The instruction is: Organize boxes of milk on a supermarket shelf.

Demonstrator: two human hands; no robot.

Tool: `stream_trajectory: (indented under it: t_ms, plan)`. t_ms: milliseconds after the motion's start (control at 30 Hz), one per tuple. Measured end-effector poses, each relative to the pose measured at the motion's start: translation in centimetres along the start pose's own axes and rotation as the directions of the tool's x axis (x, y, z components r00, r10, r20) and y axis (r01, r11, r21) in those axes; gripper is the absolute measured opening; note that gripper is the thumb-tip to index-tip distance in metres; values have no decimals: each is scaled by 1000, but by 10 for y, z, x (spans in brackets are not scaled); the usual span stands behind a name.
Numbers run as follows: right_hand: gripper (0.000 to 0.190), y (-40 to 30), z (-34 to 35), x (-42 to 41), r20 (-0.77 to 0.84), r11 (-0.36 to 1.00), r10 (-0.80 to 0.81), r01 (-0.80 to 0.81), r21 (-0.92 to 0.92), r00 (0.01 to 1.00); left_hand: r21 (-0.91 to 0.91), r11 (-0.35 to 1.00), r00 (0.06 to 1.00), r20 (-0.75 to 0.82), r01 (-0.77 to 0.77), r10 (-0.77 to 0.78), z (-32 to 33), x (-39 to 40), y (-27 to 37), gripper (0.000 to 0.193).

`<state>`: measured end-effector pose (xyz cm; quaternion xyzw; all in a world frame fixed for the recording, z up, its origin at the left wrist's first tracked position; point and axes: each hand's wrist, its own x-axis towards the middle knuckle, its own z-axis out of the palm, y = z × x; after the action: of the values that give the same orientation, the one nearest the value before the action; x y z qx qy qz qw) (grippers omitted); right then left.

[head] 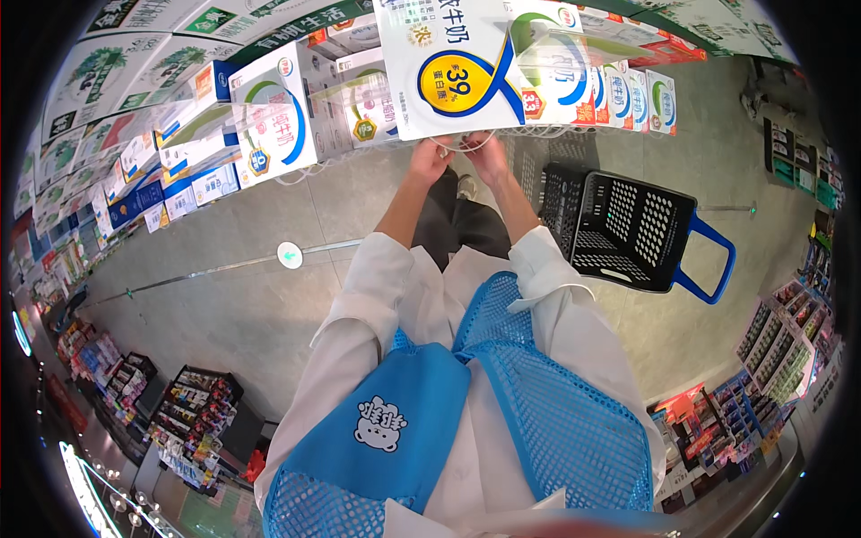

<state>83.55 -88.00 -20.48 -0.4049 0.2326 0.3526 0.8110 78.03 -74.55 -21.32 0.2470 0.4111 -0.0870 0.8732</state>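
Note:
A large white milk carton box (464, 81) with a yellow and blue emblem stands before me at the display's front edge. At its lower edge hangs a thin white plastic handle loop (464, 146). My left hand (430, 161) has its fingers curled at the left side of this loop. My right hand (489, 159) grips the loop's right side. Both hands are close together just under the box, and their fingertips are partly hidden. White milk boxes (276, 121) with similar handles stand to the left, and another milk box (555, 74) adjoins on the right.
A black perforated shopping basket (632, 232) with a blue handle stands on the grey tiled floor (235, 316) to my right. Clear plastic price-holder panels (356, 87) jut from the display. Stocked racks (195, 417) stand behind me at left, with more racks (723, 424) at right.

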Motion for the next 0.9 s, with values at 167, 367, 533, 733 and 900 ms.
stream_trajectory:
  t_ms: [167, 367, 533, 733, 900]
  plan:
    - [28, 12, 15, 4, -96, 989, -103, 92, -115, 990, 30, 979, 979, 11, -201, 201, 6, 2, -13, 27]
    - [29, 18, 21, 10, -138, 992, -125, 126, 0, 983, -168, 950, 965, -18, -263, 263, 4, 25, -23, 27]
    - [38, 15, 21, 1, -40, 983, -116, 120, 142, 992, -247, 961, 987, 72, -122, 144, -4, 29, -25, 25]
    - [52, 10, 22, -5, 15, 989, -64, 61, 136, 998, -338, 939, 959, 239, -65, 153, -19, 39, -26, 31]
    - [56, 14, 13, 1, 25, 979, -66, 60, 194, 998, -272, 952, 954, 222, -139, 202, 2, 26, -25, 34]
